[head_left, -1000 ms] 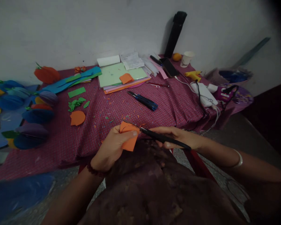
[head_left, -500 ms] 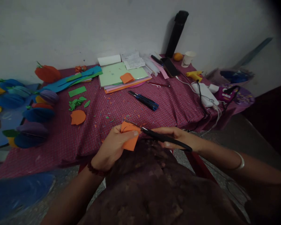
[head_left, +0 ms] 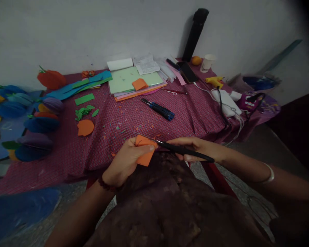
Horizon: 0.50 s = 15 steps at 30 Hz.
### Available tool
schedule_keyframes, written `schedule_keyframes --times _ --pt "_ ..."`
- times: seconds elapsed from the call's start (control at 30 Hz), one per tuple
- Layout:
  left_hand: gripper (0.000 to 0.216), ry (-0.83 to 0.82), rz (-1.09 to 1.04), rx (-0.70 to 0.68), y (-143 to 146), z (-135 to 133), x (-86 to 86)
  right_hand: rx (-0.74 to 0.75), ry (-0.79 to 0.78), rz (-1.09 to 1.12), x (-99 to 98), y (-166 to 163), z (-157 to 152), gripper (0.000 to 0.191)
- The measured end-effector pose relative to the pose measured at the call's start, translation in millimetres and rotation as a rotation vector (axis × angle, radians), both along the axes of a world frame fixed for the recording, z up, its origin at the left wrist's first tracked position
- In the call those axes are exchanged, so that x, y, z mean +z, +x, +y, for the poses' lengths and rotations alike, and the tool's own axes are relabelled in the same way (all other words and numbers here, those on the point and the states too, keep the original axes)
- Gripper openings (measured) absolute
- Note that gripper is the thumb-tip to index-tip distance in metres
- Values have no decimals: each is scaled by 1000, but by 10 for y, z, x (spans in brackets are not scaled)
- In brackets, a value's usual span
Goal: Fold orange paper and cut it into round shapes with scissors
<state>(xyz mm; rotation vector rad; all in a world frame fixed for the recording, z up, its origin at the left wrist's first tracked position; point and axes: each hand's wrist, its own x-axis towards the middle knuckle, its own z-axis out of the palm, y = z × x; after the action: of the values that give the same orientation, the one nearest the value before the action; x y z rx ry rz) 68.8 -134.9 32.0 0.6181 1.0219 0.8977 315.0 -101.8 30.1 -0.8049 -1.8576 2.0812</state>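
Scissors [head_left: 180,150] sit in the right hand [head_left: 199,145], closed around their black handle, blades at the upper edge of the orange paper [head_left: 146,159], which the left hand [head_left: 125,156] pinches under its thumb above the lap. Trimming seems to be the step; the next move likely calls for steady paper and careful blades. Beyond, on the table [head_left: 185,116], lie 1 orange cut-out [head_left: 86,127] and 1 blue-and-black cutter [head_left: 159,109].
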Motion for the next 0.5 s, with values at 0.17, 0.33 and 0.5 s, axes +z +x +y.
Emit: schedule_keyframes --times 0.17,0.33,0.5 --pt "16 -7 1 -59 2 -7 -46 43 -4 29 -7 6 44 68" --pt "17 -9 -2 -91 -8 -4 -78 43 13 43 -11 -3 45 62" --pt "17 -5 11 -90 -3 0 -84 24 45 6 -25 8 42 61"
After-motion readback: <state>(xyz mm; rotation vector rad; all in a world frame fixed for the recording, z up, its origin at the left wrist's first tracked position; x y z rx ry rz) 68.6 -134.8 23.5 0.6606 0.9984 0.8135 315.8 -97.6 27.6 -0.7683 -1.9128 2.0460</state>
